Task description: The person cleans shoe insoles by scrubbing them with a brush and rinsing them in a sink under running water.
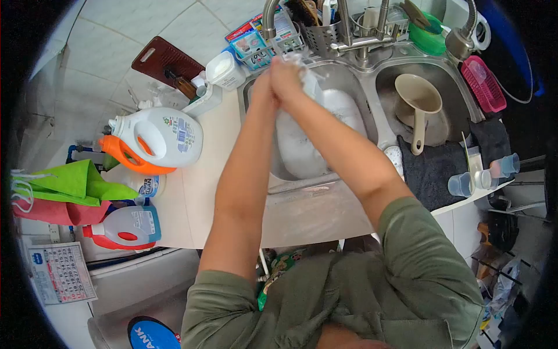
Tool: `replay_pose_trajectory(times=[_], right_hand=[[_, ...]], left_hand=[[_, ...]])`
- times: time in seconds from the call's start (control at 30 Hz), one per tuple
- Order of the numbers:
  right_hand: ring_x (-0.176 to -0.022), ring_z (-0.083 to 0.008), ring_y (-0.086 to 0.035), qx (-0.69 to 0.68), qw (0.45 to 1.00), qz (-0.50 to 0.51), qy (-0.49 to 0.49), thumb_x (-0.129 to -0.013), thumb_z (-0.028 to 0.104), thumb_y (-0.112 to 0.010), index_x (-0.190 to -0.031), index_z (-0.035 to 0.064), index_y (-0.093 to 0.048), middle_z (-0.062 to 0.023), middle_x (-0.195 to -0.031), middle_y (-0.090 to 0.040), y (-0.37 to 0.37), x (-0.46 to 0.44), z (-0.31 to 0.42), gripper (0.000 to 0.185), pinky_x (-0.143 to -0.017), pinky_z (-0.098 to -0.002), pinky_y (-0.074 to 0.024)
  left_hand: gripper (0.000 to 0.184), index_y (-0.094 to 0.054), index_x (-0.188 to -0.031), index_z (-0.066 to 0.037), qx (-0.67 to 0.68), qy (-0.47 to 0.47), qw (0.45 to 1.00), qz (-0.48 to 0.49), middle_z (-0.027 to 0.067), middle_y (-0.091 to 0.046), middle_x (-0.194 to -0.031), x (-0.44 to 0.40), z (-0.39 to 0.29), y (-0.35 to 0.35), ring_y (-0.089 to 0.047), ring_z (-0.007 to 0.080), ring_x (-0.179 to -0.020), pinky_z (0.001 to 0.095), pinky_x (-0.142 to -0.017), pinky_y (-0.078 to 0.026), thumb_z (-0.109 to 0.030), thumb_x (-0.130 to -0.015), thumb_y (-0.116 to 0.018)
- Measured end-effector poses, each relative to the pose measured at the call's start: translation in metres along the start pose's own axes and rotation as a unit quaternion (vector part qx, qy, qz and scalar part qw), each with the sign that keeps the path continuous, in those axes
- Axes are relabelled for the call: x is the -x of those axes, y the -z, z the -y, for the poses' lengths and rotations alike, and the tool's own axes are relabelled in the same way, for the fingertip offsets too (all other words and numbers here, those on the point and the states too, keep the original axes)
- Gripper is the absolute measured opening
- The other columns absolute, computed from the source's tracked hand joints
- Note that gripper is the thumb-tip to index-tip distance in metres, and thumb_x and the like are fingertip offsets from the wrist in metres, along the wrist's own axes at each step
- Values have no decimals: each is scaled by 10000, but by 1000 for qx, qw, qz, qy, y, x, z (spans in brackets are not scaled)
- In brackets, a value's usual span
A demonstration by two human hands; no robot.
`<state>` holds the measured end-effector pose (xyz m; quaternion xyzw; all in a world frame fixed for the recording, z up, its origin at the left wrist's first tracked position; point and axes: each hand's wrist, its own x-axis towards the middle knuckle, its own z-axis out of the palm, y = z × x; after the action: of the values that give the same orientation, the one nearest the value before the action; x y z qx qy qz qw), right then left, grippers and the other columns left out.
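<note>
My left hand (263, 92) and my right hand (286, 81) are pressed together over the back left of the sink's left bowl (278, 170). Both are closed around a wet-looking white cloth (312, 87), which bunches above my fingers and hangs down beside my right hand. My fingers are partly hidden by the backs of the hands. Below, whitish sudsy water (302, 145) fills much of the bowl, with a pale mass of foam or fabric on its right side; I cannot tell which.
A beige dipper (427, 96) sits in the right bowl. Metal faucets (363, 45) rise behind the sink. Detergent jugs (174, 136) and a white tub (225, 71) stand at left. A dark towel (433, 174) and small plastic cups (460, 184) lie along the right counter.
</note>
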<state>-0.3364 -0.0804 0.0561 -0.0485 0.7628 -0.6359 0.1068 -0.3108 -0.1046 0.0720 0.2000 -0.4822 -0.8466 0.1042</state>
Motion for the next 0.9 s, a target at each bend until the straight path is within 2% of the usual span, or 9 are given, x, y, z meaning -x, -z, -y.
replay_pose_trajectory(times=[0.1, 0.17, 0.3, 0.43, 0.53, 0.7, 0.8, 0.83, 0.9], right_hand=[[-1138, -346, -462, 47, 996, -57, 50, -863, 527, -319, -1250, 60, -429, -209, -1240, -476, 7, -2, -10, 616, -960, -475, -306], [-1091, -346, -504, -16, 1000, 12, 23, -844, 565, -373, -1213, 42, -483, -219, -1175, -525, 36, -35, -16, 649, -929, -438, -352], [-806, -118, -593, -139, 959, 242, 43, -847, 288, -582, -1042, 20, -576, -67, -958, -628, 90, -35, -24, 331, -696, -253, -458], [-755, -123, -595, -290, 895, 340, -17, -847, 213, -582, -1015, 6, -589, -69, -918, -634, 120, -50, -46, 267, -675, -270, -474], [-710, -121, -599, -244, 910, 335, -16, -852, 147, -566, -1025, 13, -580, -57, -894, -641, 130, -42, -49, 219, -649, -260, -473], [-777, -103, -591, -281, 910, 305, 21, -846, 106, -572, -1062, 23, -558, -36, -933, -632, 120, -36, -49, 233, -708, -253, -470], [-770, -100, -588, -266, 915, 301, 18, -850, 110, -564, -1063, 26, -560, -38, -929, -632, 116, -32, -49, 229, -696, -248, -467], [-770, -100, -588, -267, 915, 303, 19, -850, 110, -564, -1063, 26, -560, -38, -929, -632, 114, -30, -48, 229, -696, -248, -467], [-773, -96, -585, -238, 923, 302, 6, -855, 128, -561, -1069, 28, -558, -39, -923, -633, 109, -28, -49, 236, -691, -244, -464]], left_hand=[[322, -479, -1140, 1, 56, 29, 997, 33, 95, -583, -1046, -10, 1, 24, -586, 222, -893, 346, -760, -488, -205, -892, -472], [298, -502, -1102, 6, -155, -78, 981, -83, 89, -595, -1001, -12, 1, 8, -591, 211, -839, 344, -765, -475, -205, -896, -462], [278, -565, -1006, 8, -329, -186, 922, -83, 67, -610, -926, -26, -13, 9, -580, 167, -793, 303, -707, -475, -234, -895, -484], [266, -590, -998, -11, -294, -161, 942, -23, 56, -620, -910, -33, -12, -6, -582, 160, -803, 294, -695, -471, -238, -875, -523], [261, -616, -989, -37, -402, -179, 895, 66, 71, -636, -886, -25, -15, -23, -592, 161, -794, 298, -700, -467, -252, -850, -564], [313, -649, -929, -56, -654, -292, 695, -60, 113, -644, -829, -29, -20, -35, -606, 180, -772, 311, -701, -466, -340, -802, -612], [331, -651, -928, -56, -695, -223, 670, -137, 108, -648, -799, -29, -23, -36, -612, 175, -763, 317, -686, -468, -357, -794, -616], [331, -651, -928, -56, -696, -223, 669, -138, 108, -648, -799, -37, -20, -26, -612, 175, -763, 317, -686, -468, -357, -794, -616], [320, -655, -913, -60, -448, -188, 862, -144, 88, -653, -781, -44, -22, -11, -616, 159, -740, 314, -666, -470, -352, -787, -627]])
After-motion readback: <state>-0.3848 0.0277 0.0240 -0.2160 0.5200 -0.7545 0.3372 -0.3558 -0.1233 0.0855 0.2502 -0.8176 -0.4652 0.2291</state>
